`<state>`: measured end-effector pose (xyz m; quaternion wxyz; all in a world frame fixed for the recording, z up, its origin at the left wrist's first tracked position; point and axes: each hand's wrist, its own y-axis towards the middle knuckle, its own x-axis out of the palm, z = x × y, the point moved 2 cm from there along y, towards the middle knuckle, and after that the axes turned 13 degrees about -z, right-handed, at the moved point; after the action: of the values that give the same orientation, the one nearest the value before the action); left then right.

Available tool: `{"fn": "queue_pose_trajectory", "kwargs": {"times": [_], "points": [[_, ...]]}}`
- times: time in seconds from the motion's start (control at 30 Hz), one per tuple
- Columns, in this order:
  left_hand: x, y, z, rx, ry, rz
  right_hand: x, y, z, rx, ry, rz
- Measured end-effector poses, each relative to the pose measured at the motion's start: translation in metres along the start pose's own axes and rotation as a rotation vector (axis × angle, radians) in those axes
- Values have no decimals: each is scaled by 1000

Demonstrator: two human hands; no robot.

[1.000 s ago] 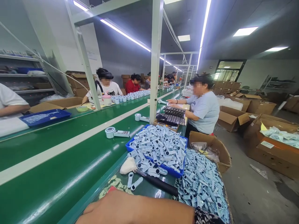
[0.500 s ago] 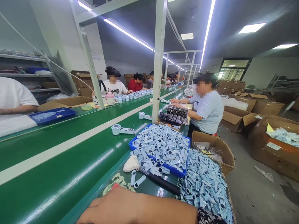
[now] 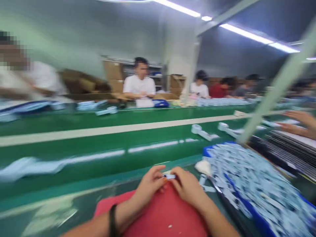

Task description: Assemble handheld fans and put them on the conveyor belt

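Note:
My left hand (image 3: 150, 181), with a dark band at its wrist, and my right hand (image 3: 188, 187) meet above a red pad (image 3: 170, 210). Between their fingertips is a small light blue plastic piece (image 3: 170, 176) with a dark spot at its left end. Both hands are closed on it, the right at its right end and the left at its left end. Close to my right hand lie a loose light blue piece (image 3: 208, 188) and a white cloth-like bundle (image 3: 202, 167). Blur hides finer detail.
A blue tray (image 3: 207, 150) heaped with light blue pieces (image 3: 256, 177) stands at right, beside a dark handle (image 3: 228, 204). Beyond runs a green conveyor (image 3: 93, 154) carrying blue-white items (image 3: 201, 132). A co-worker's hands (image 3: 300, 121) are at right; a slanted post (image 3: 274, 85) rises there.
The view has swung left and down, showing both hands over the red pad. Earlier, one forearm stretched across the bottom and the held piece was not visible.

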<state>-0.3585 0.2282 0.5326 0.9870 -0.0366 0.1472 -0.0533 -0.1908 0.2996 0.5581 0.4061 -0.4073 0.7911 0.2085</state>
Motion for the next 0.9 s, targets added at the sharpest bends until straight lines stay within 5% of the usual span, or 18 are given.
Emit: {"fn": "queue_pose_trajectory", "kwargs": {"times": [0.07, 0.13, 0.37, 0.47, 0.6, 0.7, 0.83, 0.9], "points": [[-20, -9, 11, -68, 52, 50, 10, 5, 7, -60, -4, -58], [-60, -29, 20, -115, 160, 110, 17, 8, 14, -93, -17, -27], [-287, -131, 18, -317, 793, 461, 27, 3, 20, -94, -8, 14], [-345, -172, -3, -426, 956, 455, 26, 4, 20, -57, 21, 47], [-353, -230, -26, -468, 1127, 416, 23, 7, 18, -81, 66, 49], [-350, -251, -37, -462, 1196, 417, 18, 8, 12, -100, 98, 57], [-343, -224, -42, -429, 1176, 406, 4, 10, 0, -92, 175, 105], [-313, -194, -29, -329, 1159, 407, -8, 7, -6, -69, 192, 133]]}}
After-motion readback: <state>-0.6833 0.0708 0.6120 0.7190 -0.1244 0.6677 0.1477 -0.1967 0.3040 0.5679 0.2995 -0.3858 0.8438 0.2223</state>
